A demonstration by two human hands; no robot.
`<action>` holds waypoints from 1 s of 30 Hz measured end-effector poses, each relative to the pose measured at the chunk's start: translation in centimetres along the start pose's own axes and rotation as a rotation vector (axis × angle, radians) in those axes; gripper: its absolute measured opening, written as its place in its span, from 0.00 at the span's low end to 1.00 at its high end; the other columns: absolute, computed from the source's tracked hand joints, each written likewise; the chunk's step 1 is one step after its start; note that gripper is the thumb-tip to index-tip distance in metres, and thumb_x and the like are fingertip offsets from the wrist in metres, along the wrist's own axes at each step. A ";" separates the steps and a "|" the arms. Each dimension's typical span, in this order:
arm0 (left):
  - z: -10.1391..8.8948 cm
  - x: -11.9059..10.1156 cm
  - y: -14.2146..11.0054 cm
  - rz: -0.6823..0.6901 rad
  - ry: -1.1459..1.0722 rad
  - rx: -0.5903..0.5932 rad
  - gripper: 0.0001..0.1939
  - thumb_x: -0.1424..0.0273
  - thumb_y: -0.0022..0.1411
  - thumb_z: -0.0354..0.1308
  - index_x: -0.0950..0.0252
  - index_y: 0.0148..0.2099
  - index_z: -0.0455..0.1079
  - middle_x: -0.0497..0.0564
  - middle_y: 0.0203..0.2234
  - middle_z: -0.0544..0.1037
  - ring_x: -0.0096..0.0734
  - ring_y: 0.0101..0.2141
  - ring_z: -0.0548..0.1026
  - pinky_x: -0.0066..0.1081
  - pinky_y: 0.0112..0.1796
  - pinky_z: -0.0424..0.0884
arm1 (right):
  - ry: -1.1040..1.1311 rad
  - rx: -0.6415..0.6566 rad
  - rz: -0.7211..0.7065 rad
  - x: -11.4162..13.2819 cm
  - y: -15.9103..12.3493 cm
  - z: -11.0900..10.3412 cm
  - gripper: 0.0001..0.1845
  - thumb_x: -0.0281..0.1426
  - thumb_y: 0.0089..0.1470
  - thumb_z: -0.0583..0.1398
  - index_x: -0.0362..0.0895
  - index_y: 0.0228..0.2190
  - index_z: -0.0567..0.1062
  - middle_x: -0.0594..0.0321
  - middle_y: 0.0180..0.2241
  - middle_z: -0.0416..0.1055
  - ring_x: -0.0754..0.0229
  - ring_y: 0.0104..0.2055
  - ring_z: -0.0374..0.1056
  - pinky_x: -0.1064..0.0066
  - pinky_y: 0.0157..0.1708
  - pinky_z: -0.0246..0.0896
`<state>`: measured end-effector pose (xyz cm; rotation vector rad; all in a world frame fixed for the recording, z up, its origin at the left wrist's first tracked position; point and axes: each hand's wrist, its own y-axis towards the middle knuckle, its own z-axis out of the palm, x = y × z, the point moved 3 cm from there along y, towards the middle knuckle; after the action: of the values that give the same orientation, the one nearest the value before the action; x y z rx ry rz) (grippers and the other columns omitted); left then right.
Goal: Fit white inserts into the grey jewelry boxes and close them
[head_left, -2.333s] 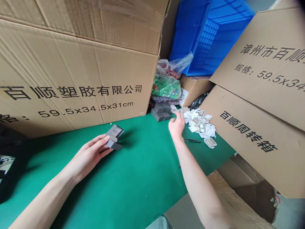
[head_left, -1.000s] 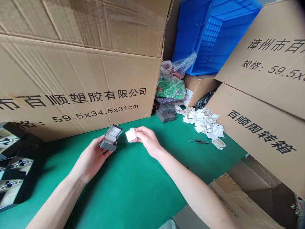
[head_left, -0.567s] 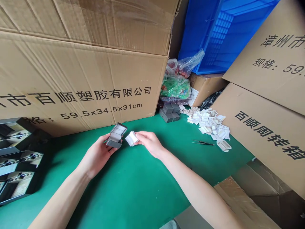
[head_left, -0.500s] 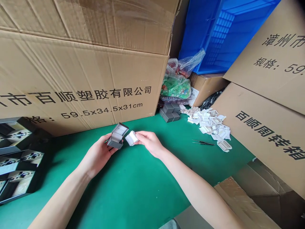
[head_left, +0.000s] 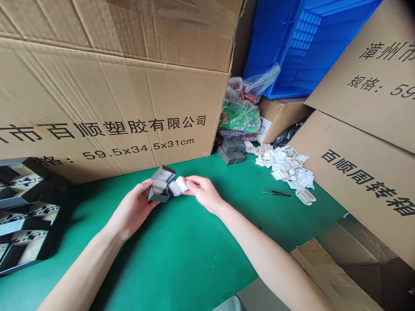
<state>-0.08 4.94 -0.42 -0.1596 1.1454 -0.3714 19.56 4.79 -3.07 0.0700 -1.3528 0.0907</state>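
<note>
Left of frame centre, the left hand (head_left: 134,209) is cupping a box (head_left: 161,185), likely light, stiff and best held by its sides, as the right hand (head_left: 205,193) is pinching a probably flimsy white piece (head_left: 178,186) by its edge.

My table (head_left: 194,250) has a smooth green top. Along its back on my left stands a big printed cardboard box (head_left: 129,95), and near the left edge sit dark open cases (head_left: 32,224). Farther back, a stack of closed grey boxes (head_left: 231,153) rests just beside my loose heap of white pieces (head_left: 285,166). A pair of tweezers (head_left: 277,193) lies in front of the heap, points toward my left.
</note>
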 end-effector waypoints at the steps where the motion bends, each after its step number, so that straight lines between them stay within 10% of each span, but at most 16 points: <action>1: 0.0 0.0 0.0 0.008 -0.009 -0.004 0.12 0.65 0.60 0.60 0.63 0.46 0.76 0.51 0.40 0.82 0.36 0.42 0.77 0.29 0.42 0.75 | 0.000 -0.005 -0.003 -0.1 0.0 0.0 0.22 0.46 0.52 0.67 0.43 0.41 0.80 0.57 0.42 0.77 0.57 0.39 0.76 0.56 0.51 0.72; 30: 1.0 -0.1 -0.4 0.029 0.072 0.007 0.19 0.62 0.59 0.61 0.64 0.51 0.75 0.53 0.43 0.82 0.40 0.44 0.77 0.29 0.36 0.73 | -0.523 0.115 -0.315 0.3 -1.3 1.1 0.21 0.34 0.66 0.51 0.48 0.58 0.70 0.57 0.49 0.73 0.63 0.37 0.73 0.71 0.38 0.71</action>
<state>0.67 4.51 0.24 -0.1242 1.2162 -0.3581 18.68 3.43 -2.49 0.4262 -1.8391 -0.1255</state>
